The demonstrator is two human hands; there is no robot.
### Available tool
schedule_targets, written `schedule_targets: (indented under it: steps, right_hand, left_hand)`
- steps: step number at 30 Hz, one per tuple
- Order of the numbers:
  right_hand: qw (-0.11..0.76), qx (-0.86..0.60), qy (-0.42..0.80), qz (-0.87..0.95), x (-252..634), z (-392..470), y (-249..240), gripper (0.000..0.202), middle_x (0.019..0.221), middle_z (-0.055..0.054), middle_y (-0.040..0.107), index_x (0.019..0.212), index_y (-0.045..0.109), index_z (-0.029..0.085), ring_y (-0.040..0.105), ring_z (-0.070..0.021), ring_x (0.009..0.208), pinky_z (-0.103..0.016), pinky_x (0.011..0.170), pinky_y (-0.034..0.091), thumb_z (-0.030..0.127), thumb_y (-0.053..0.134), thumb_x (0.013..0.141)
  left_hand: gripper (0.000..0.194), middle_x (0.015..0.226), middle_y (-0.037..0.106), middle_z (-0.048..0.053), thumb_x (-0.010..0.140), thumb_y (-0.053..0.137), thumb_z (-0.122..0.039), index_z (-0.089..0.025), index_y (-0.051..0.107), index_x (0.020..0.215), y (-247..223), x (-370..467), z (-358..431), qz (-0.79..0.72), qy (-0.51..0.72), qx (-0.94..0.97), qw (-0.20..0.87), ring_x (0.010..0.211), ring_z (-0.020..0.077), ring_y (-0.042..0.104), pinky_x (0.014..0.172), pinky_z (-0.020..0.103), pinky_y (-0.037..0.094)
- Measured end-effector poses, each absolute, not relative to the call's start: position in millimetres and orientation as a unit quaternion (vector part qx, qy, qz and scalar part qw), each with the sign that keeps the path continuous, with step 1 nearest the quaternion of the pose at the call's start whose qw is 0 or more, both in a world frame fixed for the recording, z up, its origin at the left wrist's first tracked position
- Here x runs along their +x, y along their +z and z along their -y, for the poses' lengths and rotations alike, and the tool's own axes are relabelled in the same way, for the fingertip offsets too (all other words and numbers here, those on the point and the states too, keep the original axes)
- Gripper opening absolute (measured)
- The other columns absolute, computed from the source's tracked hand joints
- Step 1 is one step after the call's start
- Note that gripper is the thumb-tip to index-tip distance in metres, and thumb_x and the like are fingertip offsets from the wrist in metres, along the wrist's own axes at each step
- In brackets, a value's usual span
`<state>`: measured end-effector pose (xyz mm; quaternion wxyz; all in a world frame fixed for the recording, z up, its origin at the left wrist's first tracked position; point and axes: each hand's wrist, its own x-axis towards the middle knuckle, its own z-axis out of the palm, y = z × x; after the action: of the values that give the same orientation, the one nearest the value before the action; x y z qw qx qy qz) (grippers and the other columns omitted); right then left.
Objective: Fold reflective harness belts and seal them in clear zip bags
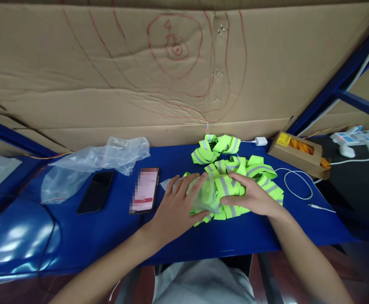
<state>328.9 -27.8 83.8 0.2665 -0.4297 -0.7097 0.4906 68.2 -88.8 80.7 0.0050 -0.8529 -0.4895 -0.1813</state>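
A clear plastic bag (212,195) lies against a folded bundle of fluorescent yellow-green reflective straps (230,188) on the blue table. My left hand (176,207) is at the bag's left side, fingers stretched across it and thumb below, with the bag between them. From the right, my right hand (254,196) grips the strap bundle, its thumb and fingers around the folded end. More reflective straps (258,169) are heaped behind and beside my hands. A smaller coil of the same strap (214,147) rests near the cardboard wall. Part of the bundle is hidden under my left hand.
Left on the table are a lit phone (145,190), a dark phone (96,192) and crumpled clear bags (108,156). An open cardboard box (300,154) with orange contents stands at the right, near a white cable (285,181) and charger (260,141). A cardboard wall (108,63) rises behind.
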Motion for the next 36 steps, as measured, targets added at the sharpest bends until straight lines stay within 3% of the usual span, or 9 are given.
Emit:
schedule_targets:
  steps: [4,7,12,17,21,26,29,33,36]
  right_hand:
    - [0.262,-0.415,0.420,0.764,319,33,87,0.044,0.096,0.000,0.070,0.112,0.066,0.024,0.064,-0.0218,0.084,-0.033,0.074,0.051,0.049,0.083,0.081]
    - [0.246,-0.378,0.387,0.804,316,35,90,0.046,0.106,-0.003,0.072,0.120,0.065,0.024,0.067,-0.0221,0.089,-0.033,0.078,0.052,0.047,0.081,0.083]
    - [0.224,-0.303,0.320,0.869,309,33,104,0.039,0.116,-0.008,0.069,0.120,0.063,0.022,0.067,-0.0249,0.103,-0.036,0.090,0.053,0.036,0.077,0.086]
    - [0.233,-0.324,0.311,0.862,309,27,116,0.048,0.126,-0.009,0.068,0.132,0.056,0.025,0.067,-0.0268,0.111,-0.039,0.096,0.053,0.043,0.074,0.091]
    - [0.282,-0.298,0.317,0.855,307,25,111,0.057,0.141,-0.009,0.063,0.142,0.050,0.029,0.065,-0.0271,0.122,-0.040,0.101,0.052,0.045,0.073,0.093]
    - [0.324,-0.270,0.312,0.851,299,21,84,0.026,0.117,-0.008,0.073,0.122,0.064,0.026,0.071,-0.0241,0.106,-0.038,0.093,0.055,0.038,0.064,0.100]
    - [0.333,-0.290,0.278,0.853,296,22,70,0.018,0.104,-0.009,0.074,0.112,0.065,0.023,0.072,-0.0233,0.096,-0.036,0.085,0.056,0.035,0.060,0.100]
    - [0.362,-0.341,0.261,0.827,294,28,65,0.017,0.101,-0.007,0.075,0.114,0.062,0.023,0.073,-0.0187,0.084,-0.029,0.074,0.057,0.033,0.058,0.101]
    - [0.420,-0.362,0.209,0.805,291,32,64,0.011,0.087,-0.001,0.074,0.106,0.061,0.024,0.069,-0.0142,0.066,-0.024,0.060,0.054,0.031,0.063,0.097]
  left_hand:
    - [0.113,0.146,0.057,0.019,0.080,0.074,-0.072,-0.022,0.017,0.164,87,67,85,0.480,-0.164,-0.862,-0.020,0.135,0.0403,0.053,0.117,0.064,0.035]
    - [0.100,0.138,0.062,0.017,0.078,0.079,-0.068,-0.022,0.035,0.155,93,65,80,0.489,-0.165,-0.856,-0.017,0.131,0.0392,0.057,0.119,0.064,0.032]
    - [0.080,0.139,0.064,0.014,0.080,0.082,-0.058,-0.023,0.047,0.143,109,69,80,0.472,-0.147,-0.855,-0.160,0.124,0.0364,0.065,0.105,0.053,0.051]
    - [0.106,0.154,0.055,0.010,0.070,0.088,-0.060,-0.031,0.034,0.156,119,59,71,0.472,-0.192,-0.796,-0.327,0.134,0.0342,0.060,0.106,0.048,0.053]
    - [0.075,0.138,0.068,0.006,0.079,0.083,-0.056,-0.028,0.056,0.144,120,50,54,0.482,-0.243,-0.758,-0.366,0.122,0.0288,0.067,0.099,0.039,0.055]
    - [0.055,0.121,0.076,0.003,0.082,0.081,-0.053,-0.025,0.069,0.127,117,59,46,0.471,-0.205,-0.769,-0.380,0.109,0.0267,0.071,0.093,0.035,0.052]
    - [0.044,0.116,0.077,0.003,0.086,0.079,-0.048,-0.022,0.072,0.121,115,67,43,0.484,-0.202,-0.776,-0.352,0.106,0.0268,0.071,0.090,0.034,0.050]
    - [0.048,0.112,0.078,0.004,0.085,0.079,-0.047,-0.022,0.071,0.124,117,71,35,0.459,-0.186,-0.799,-0.342,0.100,0.0253,0.071,0.085,0.032,0.047]
    - [0.047,0.097,0.077,0.004,0.087,0.073,-0.058,-0.017,0.072,0.112,122,69,29,0.427,-0.131,-0.810,-0.380,0.086,0.0224,0.069,0.073,0.029,0.042]
